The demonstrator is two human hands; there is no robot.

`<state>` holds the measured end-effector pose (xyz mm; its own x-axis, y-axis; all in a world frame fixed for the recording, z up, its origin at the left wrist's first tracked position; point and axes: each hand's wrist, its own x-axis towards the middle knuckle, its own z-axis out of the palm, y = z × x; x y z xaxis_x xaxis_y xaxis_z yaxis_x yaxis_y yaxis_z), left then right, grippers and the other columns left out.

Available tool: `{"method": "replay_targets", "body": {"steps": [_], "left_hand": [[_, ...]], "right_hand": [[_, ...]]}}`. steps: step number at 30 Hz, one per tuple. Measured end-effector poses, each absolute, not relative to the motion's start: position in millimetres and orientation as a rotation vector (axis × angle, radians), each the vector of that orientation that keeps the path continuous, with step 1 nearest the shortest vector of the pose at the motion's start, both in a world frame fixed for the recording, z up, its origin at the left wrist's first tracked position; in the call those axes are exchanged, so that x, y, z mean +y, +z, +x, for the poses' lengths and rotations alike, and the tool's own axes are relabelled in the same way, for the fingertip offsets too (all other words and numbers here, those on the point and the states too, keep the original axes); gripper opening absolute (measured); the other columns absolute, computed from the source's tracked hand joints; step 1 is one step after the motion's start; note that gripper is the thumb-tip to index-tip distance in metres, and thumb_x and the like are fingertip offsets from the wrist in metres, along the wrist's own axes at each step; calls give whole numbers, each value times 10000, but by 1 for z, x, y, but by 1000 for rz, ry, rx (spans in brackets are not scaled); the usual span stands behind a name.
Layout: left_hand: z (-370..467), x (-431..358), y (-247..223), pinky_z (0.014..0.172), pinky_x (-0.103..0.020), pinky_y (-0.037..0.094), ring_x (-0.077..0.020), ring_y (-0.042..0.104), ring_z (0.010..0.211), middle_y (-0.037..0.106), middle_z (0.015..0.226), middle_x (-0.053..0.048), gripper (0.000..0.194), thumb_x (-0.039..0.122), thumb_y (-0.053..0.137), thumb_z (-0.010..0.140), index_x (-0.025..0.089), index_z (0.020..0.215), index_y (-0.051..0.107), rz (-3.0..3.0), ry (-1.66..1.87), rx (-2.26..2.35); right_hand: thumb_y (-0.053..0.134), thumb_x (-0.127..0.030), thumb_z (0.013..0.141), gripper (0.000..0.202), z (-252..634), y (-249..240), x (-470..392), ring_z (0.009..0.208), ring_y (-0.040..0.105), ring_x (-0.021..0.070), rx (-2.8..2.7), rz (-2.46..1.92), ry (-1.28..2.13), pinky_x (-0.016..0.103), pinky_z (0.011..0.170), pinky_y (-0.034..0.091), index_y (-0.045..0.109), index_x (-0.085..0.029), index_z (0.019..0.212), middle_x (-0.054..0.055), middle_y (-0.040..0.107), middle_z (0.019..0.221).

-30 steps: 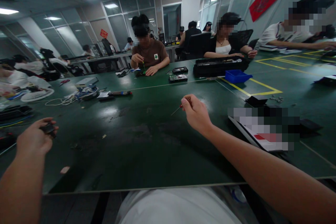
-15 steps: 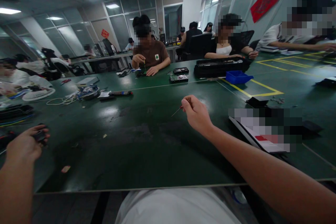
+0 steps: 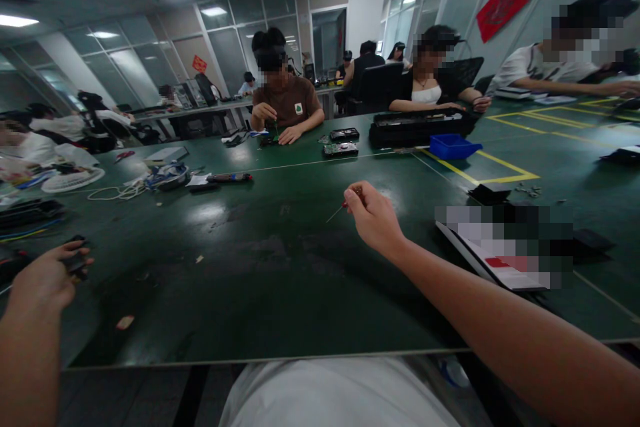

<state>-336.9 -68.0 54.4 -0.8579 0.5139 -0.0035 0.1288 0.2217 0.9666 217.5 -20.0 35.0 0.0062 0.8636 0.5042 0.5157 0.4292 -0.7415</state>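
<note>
My right hand point(image 3: 373, 217) is closed on the handle of a small screwdriver point(image 3: 337, 212) above the middle of the green table point(image 3: 280, 293). Its thin metal shaft points down and to the left. At the left edge, my left hand point(image 3: 43, 280) grips a small black part point(image 3: 76, 261); the fingers partly hide it, and its kind cannot be made out. Right of my right forearm lies a white booklet or box point(image 3: 500, 260), partly blurred, with a red patch. Scraps of paper point(image 3: 125, 322) lie on the table between my hands.
A blue tray point(image 3: 454, 146) stands beyond my right hand, beside a long black device point(image 3: 420, 130). Two hard drives point(image 3: 341, 149) lie left of it. Cables point(image 3: 163, 177) and a pen-like tool point(image 3: 230, 177) are at the left. A person in brown point(image 3: 290, 103) works opposite; others sit right.
My left hand has shifted very slightly left with the black part. My right hand and the screwdriver stay nearly where they were.
</note>
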Motion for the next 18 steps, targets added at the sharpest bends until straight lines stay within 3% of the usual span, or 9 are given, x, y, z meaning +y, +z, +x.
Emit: {"method": "replay_targets", "body": {"steps": [18], "left_hand": [[-347, -77, 58, 402, -217, 354, -154, 462, 455, 512, 639, -24, 262, 85, 483, 481, 142, 732, 532, 563, 1689, 2189]], "right_hand": [[440, -447, 971, 284, 217, 33, -19, 676, 608, 198, -1675, -1207, 423, 323, 648, 405, 585, -213, 901, 38, 659, 732]]}}
